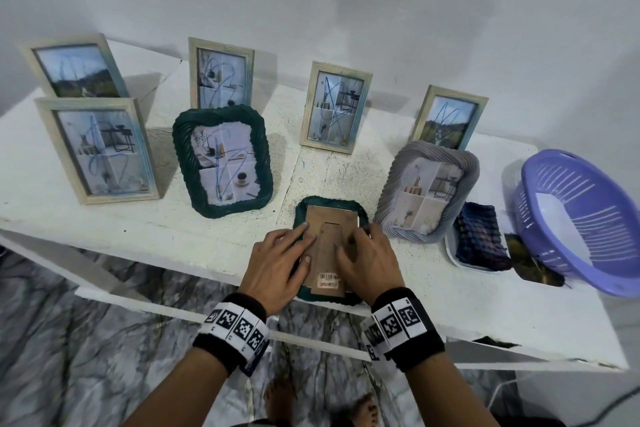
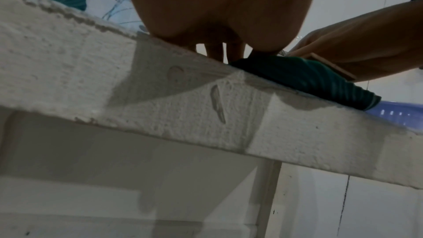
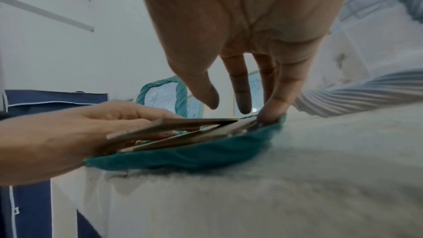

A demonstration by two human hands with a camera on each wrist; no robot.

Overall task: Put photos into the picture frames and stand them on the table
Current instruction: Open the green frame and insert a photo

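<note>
White wall behind, white table (image 1: 104,229) across the middle of the head view, marbled floor below. Green frame (image 1: 360,215) lies face down at the table's near edge, lower centre, its brown backing board (image 1: 329,239) up, barcode sticker near the bottom end. Left hand (image 1: 277,267) rests on the frame's left side, fingers extended flat over the board and rim, nothing gripped. Right hand (image 1: 367,263) is on the right side, fingers bent down onto the board edge; in the right wrist view its fingertips (image 3: 272,113) press at the frame's far rim while the thumb and a finger hang free; pressing, not clenched. In that view the board's stand flap (image 3: 174,124) is lifted a little off the board, left fingers beside it.

Six frames stand upright with photos in them: four pale wood frames (image 1: 100,149) (image 1: 74,68) (image 1: 220,74) (image 1: 334,107) plus a fifth (image 1: 446,118) at upper right, a second green one (image 1: 223,159) centre left, a grey ribbed one (image 1: 427,191) just right of the hands. Far right: purple basket (image 1: 581,222) tilted on its side, dark woven cloth (image 1: 481,239) on a white tray beside it, a loose photo (image 1: 530,263) under the basket's edge.
</note>
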